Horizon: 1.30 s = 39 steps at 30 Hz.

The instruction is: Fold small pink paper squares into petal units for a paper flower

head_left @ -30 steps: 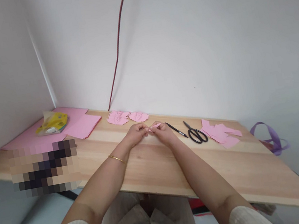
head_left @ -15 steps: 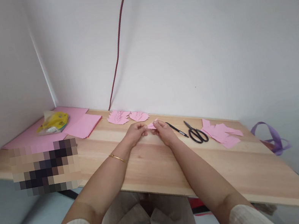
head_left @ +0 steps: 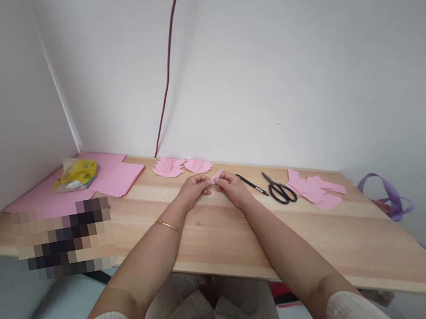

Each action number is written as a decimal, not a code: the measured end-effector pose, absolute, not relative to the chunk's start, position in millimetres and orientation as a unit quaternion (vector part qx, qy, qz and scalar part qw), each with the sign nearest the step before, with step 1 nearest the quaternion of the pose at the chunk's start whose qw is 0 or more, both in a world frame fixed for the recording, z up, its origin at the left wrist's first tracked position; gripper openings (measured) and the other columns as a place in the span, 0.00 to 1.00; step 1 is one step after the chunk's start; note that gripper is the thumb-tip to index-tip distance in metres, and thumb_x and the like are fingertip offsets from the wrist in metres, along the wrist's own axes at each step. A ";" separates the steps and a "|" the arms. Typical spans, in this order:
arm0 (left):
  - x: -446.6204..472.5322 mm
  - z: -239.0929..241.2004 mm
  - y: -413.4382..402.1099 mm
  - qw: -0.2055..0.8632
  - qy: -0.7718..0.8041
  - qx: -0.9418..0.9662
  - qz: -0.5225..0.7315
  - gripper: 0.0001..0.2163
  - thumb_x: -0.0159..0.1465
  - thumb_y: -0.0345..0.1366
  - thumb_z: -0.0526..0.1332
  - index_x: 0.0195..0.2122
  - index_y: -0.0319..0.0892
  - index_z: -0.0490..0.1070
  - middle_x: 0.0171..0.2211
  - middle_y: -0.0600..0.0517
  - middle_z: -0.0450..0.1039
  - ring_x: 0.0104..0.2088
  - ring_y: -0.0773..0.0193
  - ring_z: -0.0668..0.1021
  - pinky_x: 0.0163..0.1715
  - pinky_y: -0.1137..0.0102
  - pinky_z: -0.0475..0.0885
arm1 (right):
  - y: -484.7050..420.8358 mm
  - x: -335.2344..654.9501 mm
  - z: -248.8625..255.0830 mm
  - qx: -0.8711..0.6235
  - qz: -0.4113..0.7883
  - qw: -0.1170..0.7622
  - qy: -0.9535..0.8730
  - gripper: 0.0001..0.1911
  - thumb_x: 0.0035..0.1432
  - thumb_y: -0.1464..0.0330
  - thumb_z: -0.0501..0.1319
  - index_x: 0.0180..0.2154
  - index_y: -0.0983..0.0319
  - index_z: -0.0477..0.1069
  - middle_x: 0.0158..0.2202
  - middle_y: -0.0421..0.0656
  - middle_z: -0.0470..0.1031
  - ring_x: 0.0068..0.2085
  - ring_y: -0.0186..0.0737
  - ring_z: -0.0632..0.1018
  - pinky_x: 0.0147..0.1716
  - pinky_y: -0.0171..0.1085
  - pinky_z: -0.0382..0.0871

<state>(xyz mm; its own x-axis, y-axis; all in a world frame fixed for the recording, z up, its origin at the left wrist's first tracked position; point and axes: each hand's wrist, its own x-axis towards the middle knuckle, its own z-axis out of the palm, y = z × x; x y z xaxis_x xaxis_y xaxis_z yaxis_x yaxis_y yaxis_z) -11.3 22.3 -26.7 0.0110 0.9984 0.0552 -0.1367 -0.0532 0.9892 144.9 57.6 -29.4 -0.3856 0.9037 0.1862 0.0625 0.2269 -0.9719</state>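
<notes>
A small folded piece of pink paper [head_left: 218, 175] is pinched between my two hands, just above the table. My left hand [head_left: 197, 188] grips its left end between thumb and fingers. My right hand [head_left: 233, 188] closes on its right side, the thumb close to the left hand's fingertips. Most of the paper is hidden behind my fingers. Beyond the hands lie two pink paper cutouts with jagged edges, a left one [head_left: 169, 167] and a right one [head_left: 198, 165]. A black pen [head_left: 252, 184] and black-handled scissors [head_left: 280, 189] rest right of my right hand.
Pink paper scraps [head_left: 317, 190] lie right of the scissors. Large pink sheets [head_left: 117, 177] cover the table's back left, with a yellow plastic packet [head_left: 79, 175] on top. A purple ribbon [head_left: 393, 199] hangs past the right edge. A dark red cable [head_left: 168, 68] runs down the wall.
My right thumb has shifted slightly left along the folded paper, towards my left fingertips. My left hand, the tools and the other papers stay in place.
</notes>
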 end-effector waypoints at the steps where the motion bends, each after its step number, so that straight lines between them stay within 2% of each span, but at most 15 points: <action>1: -11.1 -26.7 22.1 0.523 0.446 0.485 0.541 0.11 0.50 0.39 0.66 0.29 0.36 0.69 0.19 0.56 0.65 0.20 0.74 0.68 0.30 0.70 0.70 | 56.7 144.9 -28.4 -0.364 0.504 0.416 -0.664 0.16 0.48 0.54 0.61 0.28 0.61 0.67 0.22 0.36 0.65 0.24 0.31 0.65 0.28 0.32 0.60; 7: -9.8 -22.5 18.5 0.489 0.472 0.503 0.534 0.13 0.49 0.41 0.67 0.25 0.36 0.69 0.19 0.55 0.67 0.21 0.72 0.68 0.26 0.74 0.65 | 52.6 144.1 -24.4 -0.349 0.505 0.404 -0.678 0.15 0.48 0.56 0.62 0.31 0.62 0.70 0.23 0.36 0.66 0.25 0.30 0.64 0.27 0.31 0.58; 15: -10.8 -19.6 17.6 0.403 0.509 0.575 0.498 0.16 0.51 0.47 0.63 0.27 0.37 0.70 0.21 0.54 0.67 0.23 0.70 0.67 0.25 0.74 0.62 | 56.3 142.4 -29.8 -0.331 0.495 0.427 -0.681 0.14 0.48 0.58 0.62 0.32 0.62 0.71 0.28 0.39 0.71 0.29 0.33 0.69 0.32 0.33 0.63; 19: -13.5 -21.4 19.8 0.330 0.534 0.609 0.485 0.13 0.53 0.45 0.61 0.27 0.37 0.72 0.24 0.53 0.70 0.26 0.68 0.69 0.27 0.73 0.63 | 58.3 143.5 -29.5 -0.332 0.470 0.447 -0.685 0.14 0.47 0.58 0.64 0.32 0.61 0.72 0.33 0.41 0.73 0.34 0.36 0.72 0.37 0.35 0.65; 25: -15.4 -21.8 22.1 0.284 0.540 0.623 0.489 0.10 0.54 0.40 0.60 0.28 0.39 0.74 0.27 0.51 0.73 0.29 0.65 0.71 0.31 0.72 0.64 | 61.0 144.9 -30.0 -0.342 0.450 0.444 -0.695 0.13 0.48 0.59 0.63 0.33 0.61 0.71 0.32 0.42 0.74 0.34 0.37 0.73 0.36 0.36 0.66; 32: -18.6 -22.6 23.3 0.213 0.536 0.660 0.482 0.06 0.56 0.35 0.59 0.29 0.41 0.75 0.31 0.50 0.73 0.34 0.62 0.72 0.39 0.69 0.64 | 58.1 143.2 -26.4 -0.349 0.306 0.467 -0.752 0.10 0.50 0.63 0.60 0.35 0.60 0.71 0.37 0.44 0.74 0.37 0.40 0.74 0.40 0.39 0.68; 35: -18.4 -22.3 22.4 0.154 0.527 0.694 0.465 0.06 0.58 0.33 0.58 0.30 0.41 0.75 0.30 0.49 0.73 0.35 0.62 0.72 0.39 0.69 0.64 | 57.7 142.8 -24.5 -0.326 0.213 0.469 -0.793 0.08 0.51 0.66 0.59 0.35 0.60 0.71 0.37 0.45 0.74 0.39 0.41 0.73 0.43 0.40 0.67; 39: -16.4 -21.2 20.3 0.129 0.526 0.711 0.449 0.06 0.59 0.32 0.58 0.30 0.41 0.75 0.30 0.49 0.72 0.35 0.62 0.72 0.39 0.69 0.65 | 57.6 141.8 -24.2 -0.319 0.141 0.439 -0.828 0.05 0.53 0.69 0.57 0.32 0.59 0.72 0.35 0.45 0.75 0.40 0.42 0.73 0.43 0.41 0.66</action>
